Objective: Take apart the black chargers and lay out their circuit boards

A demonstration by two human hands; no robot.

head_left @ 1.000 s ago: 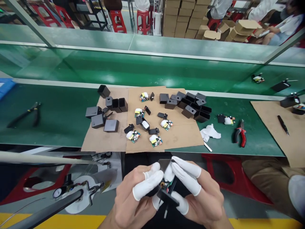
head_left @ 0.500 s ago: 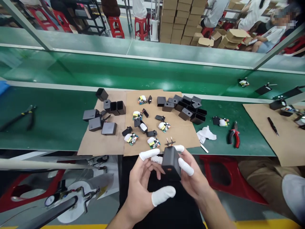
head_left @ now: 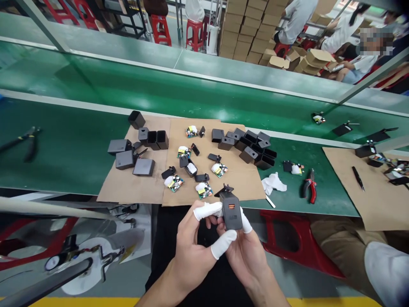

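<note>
A black charger housing [head_left: 231,208] with an orange port on its face is held upright below the table's front edge, plug prongs at its top. My right hand [head_left: 243,247] grips it from behind and below. My left hand [head_left: 194,247], with white finger cots, touches its left side with forefinger and thumb. On the brown cardboard sheet [head_left: 243,179] lie several small circuit boards [head_left: 204,189] and black caps. Empty black housings [head_left: 255,149] are piled at its right; closed grey-black chargers [head_left: 128,157] lie at its left.
Red-handled pliers [head_left: 309,187] and a white cloth [head_left: 271,183] lie right of the cardboard. Black pliers [head_left: 27,138] lie far left on the green belt [head_left: 64,140]. A second cardboard sheet [head_left: 377,200] with parts is at right; a person's knee [head_left: 367,256] is beside me. Red stool [head_left: 287,238] stands below.
Both hands first worked a circuit board into the housing low down. The closed charger was then raised and turned so its port face shows, and the left fingers came back onto it.
</note>
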